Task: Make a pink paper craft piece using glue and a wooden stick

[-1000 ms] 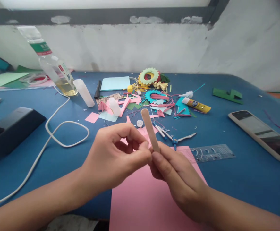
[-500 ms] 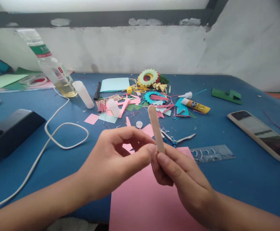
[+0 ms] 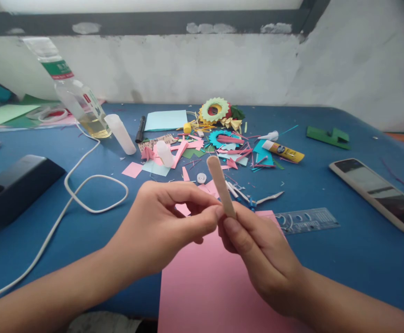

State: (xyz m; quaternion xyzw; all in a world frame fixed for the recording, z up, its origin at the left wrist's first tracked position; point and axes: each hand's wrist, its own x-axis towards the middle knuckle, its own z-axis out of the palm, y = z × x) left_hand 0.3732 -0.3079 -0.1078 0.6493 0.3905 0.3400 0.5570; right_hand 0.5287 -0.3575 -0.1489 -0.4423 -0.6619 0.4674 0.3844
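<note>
A flat wooden craft stick with a rounded top leans up and to the left above the pink paper sheet. My right hand is closed on its lower end, between thumb and fingers. Beside it, my left hand is in a pinch, thumb and forefinger meeting at the stick's lower left edge. Whatever those left fingertips may hold is too small or hidden to make out. Just behind the hands lie scissors and a clear ruler, both partly covered.
Coloured paper scraps and strips spread across the blue table. A bottle and a white tube stand at the back left. A white cable loops past a dark box. Right: a yellow glue tube and a phone.
The craft stick's top has tipped slightly to the left. Both hands have shifted a little left and stay close together, the right one still gripping the stick.
</note>
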